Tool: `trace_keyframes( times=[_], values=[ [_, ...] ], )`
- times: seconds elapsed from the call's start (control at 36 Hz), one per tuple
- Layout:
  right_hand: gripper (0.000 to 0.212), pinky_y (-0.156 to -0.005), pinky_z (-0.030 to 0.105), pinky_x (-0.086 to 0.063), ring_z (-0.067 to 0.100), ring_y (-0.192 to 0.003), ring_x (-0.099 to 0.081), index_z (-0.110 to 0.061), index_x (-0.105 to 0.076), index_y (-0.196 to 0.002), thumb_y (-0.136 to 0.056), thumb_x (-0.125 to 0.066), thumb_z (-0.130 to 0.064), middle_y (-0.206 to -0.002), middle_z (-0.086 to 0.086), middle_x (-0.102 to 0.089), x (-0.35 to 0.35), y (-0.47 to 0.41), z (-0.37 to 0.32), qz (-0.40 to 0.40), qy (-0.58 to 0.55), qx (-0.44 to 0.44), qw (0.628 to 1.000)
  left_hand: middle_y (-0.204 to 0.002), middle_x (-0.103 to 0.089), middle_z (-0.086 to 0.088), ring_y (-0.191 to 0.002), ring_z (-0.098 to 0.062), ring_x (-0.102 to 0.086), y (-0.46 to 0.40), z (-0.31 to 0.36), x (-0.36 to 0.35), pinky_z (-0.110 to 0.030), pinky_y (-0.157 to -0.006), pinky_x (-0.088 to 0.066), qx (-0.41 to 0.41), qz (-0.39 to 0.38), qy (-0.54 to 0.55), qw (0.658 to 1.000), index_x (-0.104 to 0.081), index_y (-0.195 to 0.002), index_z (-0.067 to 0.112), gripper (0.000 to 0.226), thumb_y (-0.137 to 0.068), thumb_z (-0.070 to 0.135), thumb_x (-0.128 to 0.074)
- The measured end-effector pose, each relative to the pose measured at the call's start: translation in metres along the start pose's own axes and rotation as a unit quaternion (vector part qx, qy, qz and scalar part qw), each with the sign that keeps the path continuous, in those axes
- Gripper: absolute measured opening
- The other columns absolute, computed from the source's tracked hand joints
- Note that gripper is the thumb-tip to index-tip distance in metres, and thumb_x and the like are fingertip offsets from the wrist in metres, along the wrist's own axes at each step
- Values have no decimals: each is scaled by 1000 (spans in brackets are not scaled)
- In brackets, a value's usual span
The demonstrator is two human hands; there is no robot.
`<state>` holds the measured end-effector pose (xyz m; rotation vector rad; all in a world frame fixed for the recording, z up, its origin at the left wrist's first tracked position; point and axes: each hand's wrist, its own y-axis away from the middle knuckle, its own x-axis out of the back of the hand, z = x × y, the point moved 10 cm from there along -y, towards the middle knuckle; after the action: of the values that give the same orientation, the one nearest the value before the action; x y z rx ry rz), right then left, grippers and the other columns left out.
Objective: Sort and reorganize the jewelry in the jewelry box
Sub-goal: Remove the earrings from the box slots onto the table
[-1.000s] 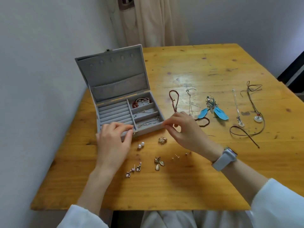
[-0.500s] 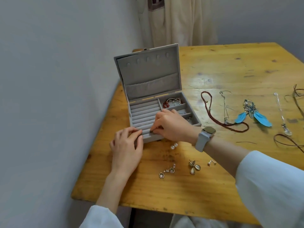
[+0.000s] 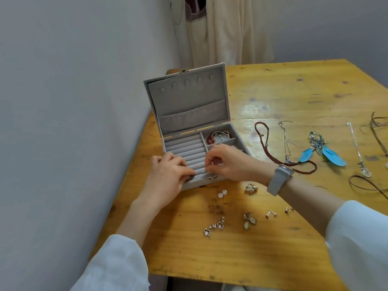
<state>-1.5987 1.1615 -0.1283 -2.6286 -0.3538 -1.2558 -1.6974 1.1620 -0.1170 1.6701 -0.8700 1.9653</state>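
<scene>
The grey jewelry box [image 3: 184, 101] stands open near the table's left edge, its lid upright. A red bead bracelet [image 3: 212, 138] lies in its back right compartment. My right hand [image 3: 228, 162] pinches a small silver earring [image 3: 203, 171] over the front ring rolls [image 3: 184, 153]. My left hand [image 3: 168, 177] rests on the box's front left corner, its fingertips pressing the front rolls beside the earring. A gold-toned piece [image 3: 212, 177] sits at the box's front edge.
On the wooden table [image 3: 273, 248] in front of the box lie pearl studs [image 3: 222, 193], flower earrings [image 3: 249, 223], drop earrings [image 3: 214, 226] and small studs [image 3: 271, 213]. To the right lie a red bead necklace [image 3: 264, 141], blue feather earrings [image 3: 321, 152] and cord necklaces [image 3: 369, 183]. The wall is close on the left.
My right hand went from the table beside the box to the front ring rolls with a small earring. My left hand slid up onto the box's front corner. The view shifted left.
</scene>
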Motion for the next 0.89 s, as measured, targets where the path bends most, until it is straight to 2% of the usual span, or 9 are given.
trace_keyframes(
  times=[0.17, 0.25, 0.36, 0.47, 0.58, 0.69, 0.81, 0.89],
  values=[
    [7, -67, 16, -36, 2, -72, -44, -18, -59, -79, -85, -61, -16, -77, -12, -49, 18, 27, 19, 47, -71, -40, 996, -80, -65, 7, -85, -22, -56, -4, 5, 2, -40, -75, -36, -57, 11, -32, 998, -74, -80, 26, 12, -70, 23, -78],
    [7, -65, 13, -37, 3, -70, -44, -16, -60, -79, -85, -61, -14, -77, -10, -50, 29, 37, 23, 81, -94, -49, 991, -87, -62, 9, -92, -19, -52, -5, 0, 1, -38, -81, -30, -40, -1, -21, 999, -71, -82, 27, 8, -76, 24, -74],
    [5, -67, 11, -38, 3, -70, -45, -13, -60, -80, -85, -61, -11, -77, -9, -51, 41, 48, 27, 109, -117, -55, 986, -97, -50, 16, -107, -9, -38, -9, -7, -5, -31, -91, -19, 11, -58, 17, 998, -64, -91, 32, 6, -87, 33, -59],
    [5, -67, 16, -38, 7, -70, -46, -14, -60, -81, -84, -61, -10, -77, -6, -52, 53, 67, 37, 138, -136, -61, 979, -92, -48, 18, -100, -4, -36, -9, -1, 5, -28, -87, -17, 41, -21, 93, 995, -54, -84, 36, 7, -87, 32, -58],
    [9, -65, 16, -39, 9, -71, -47, -21, -59, -81, -84, -62, -12, -78, -6, -54, 59, 101, 58, 170, -127, -98, 972, -85, -48, 21, -94, -6, -41, -9, 42, 12, -33, -88, -28, 34, 28, 192, 980, -57, -81, 35, 11, -83, 27, -64],
    [12, -64, 11, -36, 5, -68, -44, -23, -61, -78, -82, -64, -13, -77, -6, -54, 57, 143, 76, 175, -116, -138, 968, -83, -45, 19, -89, -5, -41, -14, 98, -1, -38, -91, -37, 20, 14, 259, 965, -60, -85, 32, 3, -82, 31, -62],
    [22, -65, 15, -37, 8, -72, -47, -34, -57, -74, -81, -66, -15, -79, -6, -55, 59, 184, 91, 178, -81, -166, 967, -82, -46, 15, -88, -8, -42, -21, 146, -20, -34, -91, -32, 0, 1, 264, 965, -67, -89, 27, 9, -83, 33, -64],
    [19, -73, 25, -39, 10, -75, -47, -34, -57, -75, -81, -66, -18, -80, -4, -55, 59, 204, 96, 169, -47, -175, 969, -79, -43, 16, -85, -5, -37, -25, 171, -35, -30, -85, -26, -14, -15, 256, 967, -67, -89, 29, 9, -84, 35, -62]
  ],
)
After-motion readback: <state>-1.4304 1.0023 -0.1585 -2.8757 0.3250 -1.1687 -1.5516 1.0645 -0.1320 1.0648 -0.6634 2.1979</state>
